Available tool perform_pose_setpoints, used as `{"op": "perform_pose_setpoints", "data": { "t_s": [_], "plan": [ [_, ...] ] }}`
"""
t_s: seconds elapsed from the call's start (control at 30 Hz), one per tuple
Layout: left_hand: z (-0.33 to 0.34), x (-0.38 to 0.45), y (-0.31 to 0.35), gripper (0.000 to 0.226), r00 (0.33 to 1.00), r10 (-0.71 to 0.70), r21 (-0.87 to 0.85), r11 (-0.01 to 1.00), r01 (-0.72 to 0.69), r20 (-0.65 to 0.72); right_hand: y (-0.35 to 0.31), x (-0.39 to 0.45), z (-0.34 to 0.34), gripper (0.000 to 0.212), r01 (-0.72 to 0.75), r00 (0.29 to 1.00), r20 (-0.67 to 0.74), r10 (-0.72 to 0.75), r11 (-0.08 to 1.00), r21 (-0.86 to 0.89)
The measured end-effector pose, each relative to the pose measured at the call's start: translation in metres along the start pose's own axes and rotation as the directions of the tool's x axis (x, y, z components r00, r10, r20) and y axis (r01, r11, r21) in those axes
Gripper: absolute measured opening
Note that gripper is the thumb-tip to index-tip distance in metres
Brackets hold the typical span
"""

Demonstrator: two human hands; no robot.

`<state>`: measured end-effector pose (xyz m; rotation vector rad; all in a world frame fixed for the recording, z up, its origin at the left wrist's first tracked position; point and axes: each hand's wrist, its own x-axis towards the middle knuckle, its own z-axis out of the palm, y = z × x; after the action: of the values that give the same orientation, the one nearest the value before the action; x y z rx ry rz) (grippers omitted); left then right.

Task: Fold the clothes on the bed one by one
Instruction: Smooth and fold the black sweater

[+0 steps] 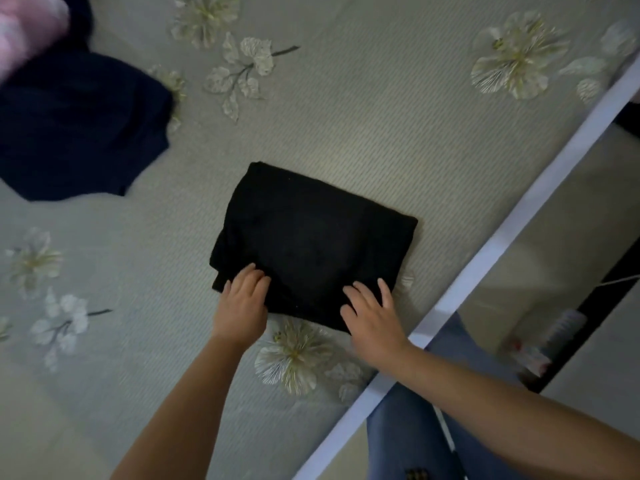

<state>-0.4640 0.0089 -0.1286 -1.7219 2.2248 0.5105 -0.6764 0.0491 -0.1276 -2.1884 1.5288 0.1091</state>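
A black garment (311, 242), folded into a thick, roughly square bundle, lies flat on the bed (363, 126), near the edge closest to the person. The bed carries a pale grey-green cover printed with large cream flowers.

The left hand (242, 303) rests on the near left corner of the black garment. Its fingers (254, 273) are a little bent with their tips on the cloth; whether they pinch a fold cannot be told. The right hand (372, 317) lies flat on the near right part of the same bundle, its fingers (360, 294) spread and straight, pressing down on the fabric and holding nothing.

A dark navy garment (79, 129) lies spread out on the bed to the far left, well apart from the black one. A blurred pink thing (27, 26) sits at the top left corner, touching or overlapping the navy cloth.

A white bed frame (512, 216) runs diagonally along the right side of the bed. Beyond it show the person's blue trousers (415, 410) and the floor (554, 258).
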Motion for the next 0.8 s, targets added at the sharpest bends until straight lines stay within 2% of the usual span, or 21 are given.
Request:
{"op": "perform_pose_setpoints", "data": {
  "t_s": [0.03,0.1,0.17,0.23,0.37,0.47,0.53,0.63,0.7,0.8],
  "plan": [
    [0.009,-0.01,-0.001,0.046,0.995,-0.063,0.023,0.998,0.062,0.074,-0.005,-0.003,0.008,0.045,-0.026,0.999,0.038,0.027,0.999,-0.027],
    [0.02,-0.028,-0.001,0.052,0.985,-0.132,0.021,0.991,0.131,0.113,-0.012,-0.006,0.021,0.06,-0.062,0.996,0.06,0.065,0.997,-0.051],
    [0.025,-0.035,0.0,0.064,0.993,-0.077,0.04,0.996,0.074,0.084,-0.019,-0.005,0.028,0.084,-0.111,0.989,0.085,0.118,0.99,-0.088],
    [0.028,-0.032,0.0,0.081,0.999,-0.023,0.075,0.997,0.021,0.031,-0.022,0.002,0.034,0.096,-0.114,0.988,0.083,0.127,0.983,-0.146],
    [0.042,-0.01,-0.009,0.099,0.999,0.013,0.068,0.998,-0.015,0.031,-0.005,0.024,0.049,0.095,-0.082,0.982,0.155,0.11,0.981,-0.176],
    [0.056,0.013,-0.012,0.107,0.993,0.059,0.1,0.993,-0.07,0.104,0.007,0.035,0.049,0.095,-0.077,0.979,0.173,0.112,0.977,-0.2],
    [0.06,0.021,-0.014,0.1,0.993,0.077,0.072,0.994,-0.083,0.088,0.009,0.039,0.048,0.089,-0.062,0.977,0.187,0.1,0.978,-0.198],
    [0.06,0.023,-0.014,0.071,0.997,0.078,0.018,0.997,-0.077,-0.029,0.012,0.043,0.042,0.077,-0.069,0.969,0.229,0.089,0.993,-0.097],
    [0.052,0.025,-0.01,0.061,0.997,0.048,-0.007,0.999,-0.048,-0.058,0.014,0.046,0.031,0.073,-0.055,0.971,0.231,0.064,0.997,-0.047],
    [0.027,0.033,0.003,0.061,0.997,0.01,0.009,1.0,-0.01,-0.077,0.022,0.051,0.002,0.073,-0.07,0.992,0.105,0.072,0.997,-0.017]
  ]
}}
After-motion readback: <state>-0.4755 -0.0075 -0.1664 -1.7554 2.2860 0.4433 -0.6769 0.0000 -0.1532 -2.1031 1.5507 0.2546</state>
